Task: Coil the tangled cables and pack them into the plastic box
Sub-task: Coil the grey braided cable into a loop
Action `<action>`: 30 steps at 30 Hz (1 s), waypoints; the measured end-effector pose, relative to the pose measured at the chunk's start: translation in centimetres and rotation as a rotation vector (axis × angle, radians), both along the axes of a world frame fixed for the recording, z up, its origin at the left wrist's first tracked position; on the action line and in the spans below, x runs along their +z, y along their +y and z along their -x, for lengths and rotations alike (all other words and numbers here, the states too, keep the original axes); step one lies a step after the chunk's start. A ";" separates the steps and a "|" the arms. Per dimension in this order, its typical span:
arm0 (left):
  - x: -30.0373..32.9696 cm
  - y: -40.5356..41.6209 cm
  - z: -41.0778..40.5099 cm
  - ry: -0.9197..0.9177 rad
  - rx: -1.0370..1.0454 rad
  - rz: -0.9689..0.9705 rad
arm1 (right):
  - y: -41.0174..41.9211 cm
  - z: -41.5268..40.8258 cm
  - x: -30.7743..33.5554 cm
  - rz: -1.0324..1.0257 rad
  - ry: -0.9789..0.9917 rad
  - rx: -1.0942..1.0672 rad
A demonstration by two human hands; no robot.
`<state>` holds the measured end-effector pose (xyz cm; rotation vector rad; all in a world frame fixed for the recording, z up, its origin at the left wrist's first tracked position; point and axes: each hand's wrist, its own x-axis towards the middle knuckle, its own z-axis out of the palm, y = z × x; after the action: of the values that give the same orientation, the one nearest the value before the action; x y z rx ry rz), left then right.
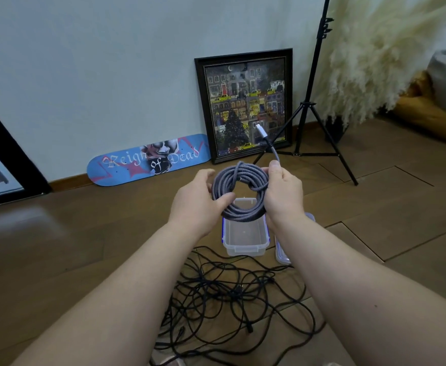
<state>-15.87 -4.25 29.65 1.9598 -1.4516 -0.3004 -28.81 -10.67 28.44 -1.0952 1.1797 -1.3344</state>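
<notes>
Wooden floor (84, 247), pale wall behind, with skateboard deck (148, 159), framed picture (245, 107) and tripod stand (311, 107) along it. Coiled grey braided cable (239, 191) held up above open plastic box (244, 233). Left hand (198, 199) gripping coil's left side; right hand (282, 194) gripping right side, silver plug (259, 129) poking upward. Tangled black cables (232, 294) on floor just in front of box; lid (282, 253) beside it.

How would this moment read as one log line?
both hands hold grey coil | above open box | black tangle on floor
</notes>
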 end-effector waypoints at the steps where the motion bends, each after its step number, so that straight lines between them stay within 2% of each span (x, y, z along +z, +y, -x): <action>1: 0.0 -0.1 -0.2 0.093 -0.022 -0.008 | 0.0 0.1 -0.1 -0.008 0.011 0.012; 4: 0.1 0.1 0.0 0.545 -0.077 -0.051 | 0.1 -0.1 -0.2 -0.007 0.062 0.088; 6: 0.4 0.6 0.3 0.801 -0.041 -0.107 | 0.4 -0.5 0.0 0.038 0.115 0.139; 7: 0.6 0.7 0.4 0.903 -0.011 -0.124 | 0.5 -0.6 0.1 0.074 0.143 0.160; 9: 0.8 0.7 0.1 0.985 0.011 -0.140 | 0.8 -0.9 0.4 0.153 0.208 0.215; 11: 1.2 0.7 -0.3 0.992 0.012 -0.121 | 1.4 -1.3 0.5 0.224 0.272 0.276; 13: 1.3 0.7 -0.5 0.969 0.047 -0.088 | 1.8 -1.7 0.6 0.232 0.250 0.305; 15: 1.4 0.8 -0.3 0.924 0.073 -0.053 | 2.0 -2.1 0.9 0.179 0.156 0.299; 17: 1.3 0.6 0.0 0.960 0.084 0.025 | 1.9 -2.1 1.2 0.113 0.087 0.270; 23: 0.7 0.1 1.2 1.029 0.060 0.211 | 1.7 -1.6 2.1 0.038 0.054 0.162; 26: 0.3 0.2 0.8 0.941 -0.077 0.261 | 1.8 -1.5 2.2 -0.051 -0.004 0.216; 28: 0.2 0.5 0.5 0.814 -0.187 0.260 | 1.9 -1.2 2.5 -0.117 -0.070 0.274; 30: 0.5 0.8 0.7 0.724 -0.259 0.238 | 1.9 -0.9 2.7 -0.102 -0.134 0.263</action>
<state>-16.58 -3.43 30.12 1.2670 -1.1745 -0.8156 -27.88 -8.79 31.15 -1.0316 0.9580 -1.1141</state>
